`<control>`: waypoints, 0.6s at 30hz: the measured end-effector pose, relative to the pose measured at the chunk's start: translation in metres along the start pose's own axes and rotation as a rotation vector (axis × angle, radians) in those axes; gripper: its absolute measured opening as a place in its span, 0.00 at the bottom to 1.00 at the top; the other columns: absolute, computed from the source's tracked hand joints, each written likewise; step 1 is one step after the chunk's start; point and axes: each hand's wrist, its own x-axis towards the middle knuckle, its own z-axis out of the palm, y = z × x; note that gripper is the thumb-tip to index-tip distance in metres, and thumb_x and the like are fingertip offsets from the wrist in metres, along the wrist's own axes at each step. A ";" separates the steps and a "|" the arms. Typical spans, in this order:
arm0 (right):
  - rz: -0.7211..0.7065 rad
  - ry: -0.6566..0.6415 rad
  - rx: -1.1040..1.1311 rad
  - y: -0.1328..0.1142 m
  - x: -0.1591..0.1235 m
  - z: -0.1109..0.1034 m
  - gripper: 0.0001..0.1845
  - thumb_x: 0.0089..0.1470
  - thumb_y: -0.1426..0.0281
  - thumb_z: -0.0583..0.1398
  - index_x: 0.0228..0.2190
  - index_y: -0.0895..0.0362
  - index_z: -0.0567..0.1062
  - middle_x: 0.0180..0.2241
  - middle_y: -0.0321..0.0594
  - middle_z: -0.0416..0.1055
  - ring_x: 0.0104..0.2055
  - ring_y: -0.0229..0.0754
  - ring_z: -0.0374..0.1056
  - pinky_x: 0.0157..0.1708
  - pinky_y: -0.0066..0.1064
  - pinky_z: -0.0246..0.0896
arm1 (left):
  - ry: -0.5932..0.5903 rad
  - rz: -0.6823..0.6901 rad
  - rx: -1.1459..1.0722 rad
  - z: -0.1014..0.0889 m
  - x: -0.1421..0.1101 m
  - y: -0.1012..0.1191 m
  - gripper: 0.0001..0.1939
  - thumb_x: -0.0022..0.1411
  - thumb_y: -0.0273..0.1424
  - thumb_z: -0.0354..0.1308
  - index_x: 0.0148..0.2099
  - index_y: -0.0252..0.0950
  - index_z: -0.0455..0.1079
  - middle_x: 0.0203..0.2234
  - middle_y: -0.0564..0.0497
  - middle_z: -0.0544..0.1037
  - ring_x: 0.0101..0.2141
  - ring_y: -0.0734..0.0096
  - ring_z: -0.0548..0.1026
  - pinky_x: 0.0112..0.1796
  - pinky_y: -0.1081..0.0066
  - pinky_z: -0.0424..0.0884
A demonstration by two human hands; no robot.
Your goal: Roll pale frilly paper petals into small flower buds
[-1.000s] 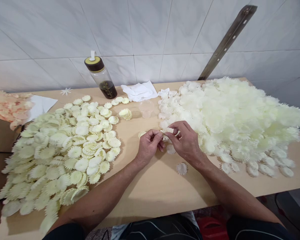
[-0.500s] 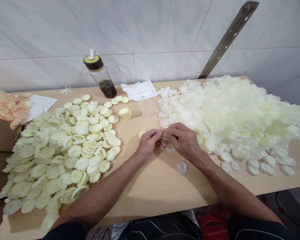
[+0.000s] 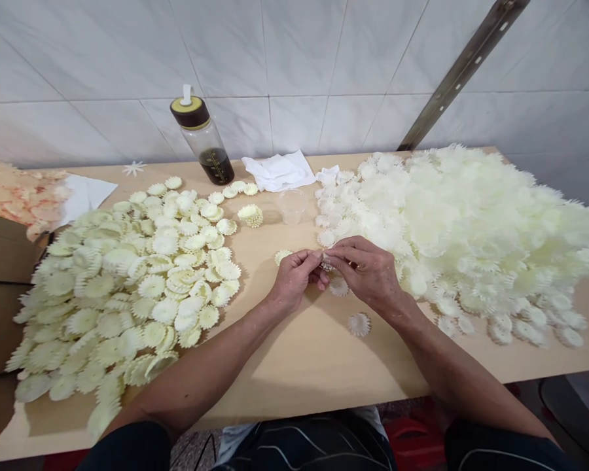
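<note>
My left hand (image 3: 294, 280) and my right hand (image 3: 370, 271) meet above the table, both closed with fingertips pinched together. Between them is a small pale toothed petal piece (image 3: 327, 266), mostly hidden by the fingers. Just below my right hand lies a white petal disc (image 3: 339, 286), and a second loose disc (image 3: 360, 324) rests nearer the front edge. A cream cupped petal piece (image 3: 281, 256) sits beyond my left hand. Right of my hands spreads a heap of whitish frilled petal discs (image 3: 451, 222).
On the left is a pile of cream cupped petals (image 3: 152, 288), with a small stack (image 3: 250, 215) beside it. Behind stand a dark-capped bottle (image 3: 203, 137), crumpled white tissue (image 3: 279, 171) and a clear plastic cup (image 3: 292, 207). Cardboard boxes (image 3: 4, 288) border the left side.
The view has shifted slightly, so the table's contents sit a little farther right. My hands stay together in nearly the same place, their fingertips slightly shifted around the small piece.
</note>
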 end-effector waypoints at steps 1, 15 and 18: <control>0.001 0.008 -0.001 -0.001 0.000 0.000 0.06 0.65 0.70 0.65 0.39 0.51 0.85 0.38 0.40 0.81 0.39 0.41 0.78 0.38 0.32 0.75 | 0.002 0.004 0.000 0.000 0.000 0.000 0.23 0.60 0.49 0.70 0.35 0.32 0.74 0.21 0.48 0.77 0.20 0.73 0.73 0.24 0.73 0.69; 0.038 0.043 -0.073 0.001 -0.004 0.009 0.08 0.69 0.71 0.60 0.38 0.53 0.80 0.38 0.41 0.80 0.37 0.42 0.76 0.38 0.33 0.72 | -0.001 0.043 0.042 0.006 -0.005 -0.001 0.26 0.58 0.51 0.72 0.40 0.31 0.76 0.22 0.49 0.78 0.21 0.72 0.75 0.26 0.71 0.73; 0.064 0.030 -0.064 0.000 -0.004 0.009 0.09 0.70 0.69 0.59 0.37 0.53 0.80 0.38 0.42 0.80 0.39 0.43 0.77 0.40 0.34 0.72 | 0.011 0.071 0.072 0.005 -0.005 -0.002 0.25 0.58 0.49 0.72 0.41 0.31 0.77 0.21 0.50 0.78 0.19 0.73 0.74 0.26 0.71 0.72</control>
